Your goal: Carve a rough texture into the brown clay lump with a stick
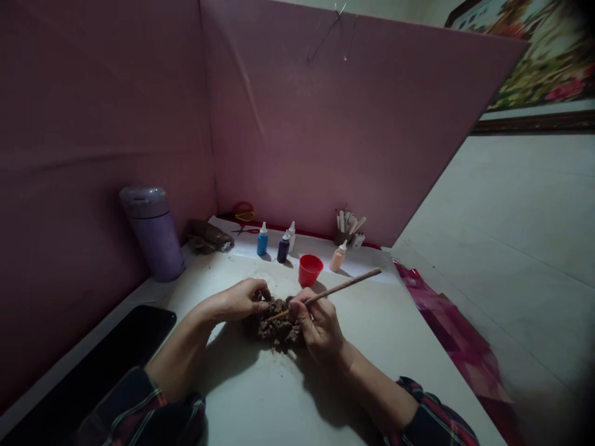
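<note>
A crumbly, dark brown clay lump (280, 331) lies on the white table, with loose bits around its near edge. My left hand (235, 301) grips its far left side, thumb on top and the other fingers curled, partly hidden. In my right hand (320, 322) is a thin wooden stick (346, 285), held like a pen. Its lower tip reaches into the top of the lump, while its thicker end points up to the right. Just beyond the lump stands a red cup (310, 270).
Small dropper bottles in blue (263, 240), dark purple (283, 248) and peach (338, 257) stand behind. Scissors (244, 212), a holder of tools (344, 232), a brown bag (207, 237), a purple tumbler (155, 235) and a black phone-like slab (111, 359) surround the workspace. Pink panels (325, 124) wall the back and left.
</note>
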A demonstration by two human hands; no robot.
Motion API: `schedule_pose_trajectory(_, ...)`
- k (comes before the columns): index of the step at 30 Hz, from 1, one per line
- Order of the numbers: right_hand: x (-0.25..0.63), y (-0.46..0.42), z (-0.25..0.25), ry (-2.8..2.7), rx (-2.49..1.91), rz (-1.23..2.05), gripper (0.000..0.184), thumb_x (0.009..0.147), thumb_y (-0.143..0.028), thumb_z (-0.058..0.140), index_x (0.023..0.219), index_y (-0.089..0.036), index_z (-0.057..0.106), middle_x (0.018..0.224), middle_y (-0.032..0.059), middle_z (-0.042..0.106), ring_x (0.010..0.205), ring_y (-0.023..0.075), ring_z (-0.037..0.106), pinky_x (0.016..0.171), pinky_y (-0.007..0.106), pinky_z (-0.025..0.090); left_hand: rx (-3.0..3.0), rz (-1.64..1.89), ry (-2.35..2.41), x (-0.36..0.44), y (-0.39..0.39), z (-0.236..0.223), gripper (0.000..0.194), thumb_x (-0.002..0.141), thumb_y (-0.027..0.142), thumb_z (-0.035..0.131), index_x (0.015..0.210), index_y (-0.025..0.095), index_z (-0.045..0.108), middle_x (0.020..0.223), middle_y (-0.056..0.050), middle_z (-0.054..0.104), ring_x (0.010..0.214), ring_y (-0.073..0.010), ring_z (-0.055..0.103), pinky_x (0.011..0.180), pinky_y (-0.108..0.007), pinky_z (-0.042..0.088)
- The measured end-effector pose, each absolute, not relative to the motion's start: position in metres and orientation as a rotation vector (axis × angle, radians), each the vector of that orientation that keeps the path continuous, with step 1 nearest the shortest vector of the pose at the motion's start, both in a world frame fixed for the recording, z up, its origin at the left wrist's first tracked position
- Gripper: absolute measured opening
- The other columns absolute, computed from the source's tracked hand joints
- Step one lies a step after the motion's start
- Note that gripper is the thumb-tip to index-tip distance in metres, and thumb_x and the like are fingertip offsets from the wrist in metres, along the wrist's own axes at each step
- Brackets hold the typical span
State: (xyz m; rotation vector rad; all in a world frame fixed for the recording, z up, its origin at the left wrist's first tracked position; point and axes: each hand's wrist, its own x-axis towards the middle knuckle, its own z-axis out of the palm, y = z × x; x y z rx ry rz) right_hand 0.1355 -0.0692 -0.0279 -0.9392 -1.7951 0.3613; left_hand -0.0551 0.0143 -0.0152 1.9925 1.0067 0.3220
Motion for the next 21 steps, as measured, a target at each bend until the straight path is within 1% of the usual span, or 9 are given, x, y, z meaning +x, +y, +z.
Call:
schedule_pose_trajectory(6, 0.132, -0.068, -0.028, -1.901, -0.964, 0.365, 0.021, 0.096, -0.023, 0.043, 0.076, -0.019, 0.05, 0.066, -0.0004, 0.052, 0.061, 0.0136, 0.049, 0.059, 0.025, 0.039, 1.998, 0.32, 1.001, -0.055, 0.015, -0.017, 0.03, 0.071, 0.038, 0.057, 0.087, 0.013, 0.06, 0.082, -0.005, 0.061, 0.076, -0.0193, 0.053, 0.068, -0.028, 0.043)
schedule_pose_trajectory(11, 0.129, -0.068, -0.038, -1.949, -0.96, 0.316, 0.02, 0.095, -0.026, 0.045, 0.078, -0.019, 0.052, 0.064, -0.0013, 0.051, 0.055, 0.0127, 0.045, 0.055, 0.026, 0.036, 2.028, 0.34, 1.015, -0.054, 0.015, -0.015, 0.023, 0.074, 0.031, 0.051, 0.084, 0.014, 0.063, 0.081, -0.005, 0.063, 0.078, -0.0201, 0.054, 0.069, -0.028, 0.042)
schedule_pose_trajectory(14, 0.132, -0.071, -0.041, -1.889, -0.865, 0.292, 0.019, 0.095, -0.023, 0.044, 0.078, -0.019, 0.053, 0.066, -0.0001, 0.052, 0.059, 0.0137, 0.048, 0.057, 0.026, 0.038, 2.021, 0.341, 1.011, -0.055, 0.016, -0.013, 0.023, 0.073, 0.025, 0.048, 0.084, 0.015, 0.064, 0.081, -0.005, 0.065, 0.078, -0.0206, 0.054, 0.071, -0.029, 0.042)
schedule_pose_trajectory(18, 0.136, -0.077, -0.043, -1.678, -0.832, 0.344, 0.021, 0.096, -0.021, 0.042, 0.079, -0.02, 0.054, 0.07, 0.0008, 0.052, 0.063, 0.0143, 0.051, 0.059, 0.027, 0.041, 1.999, 0.351, 1.027, -0.055, 0.015, -0.013, 0.024, 0.069, 0.02, 0.047, 0.083, 0.015, 0.065, 0.08, -0.005, 0.065, 0.076, -0.0205, 0.054, 0.068, -0.029, 0.041)
schedule_pose_trajectory(21, 0.132, -0.079, -0.043, -1.69, -0.808, 0.335, 0.018, 0.096, -0.018, 0.042, 0.082, -0.02, 0.054, 0.072, 0.0016, 0.054, 0.066, 0.0149, 0.052, 0.062, 0.028, 0.042, 1.978, 0.364, 1.026, -0.055, 0.014, -0.013, 0.022, 0.068, 0.018, 0.047, 0.08, 0.016, 0.065, 0.078, -0.005, 0.065, 0.075, -0.0201, 0.054, 0.067, -0.028, 0.041)
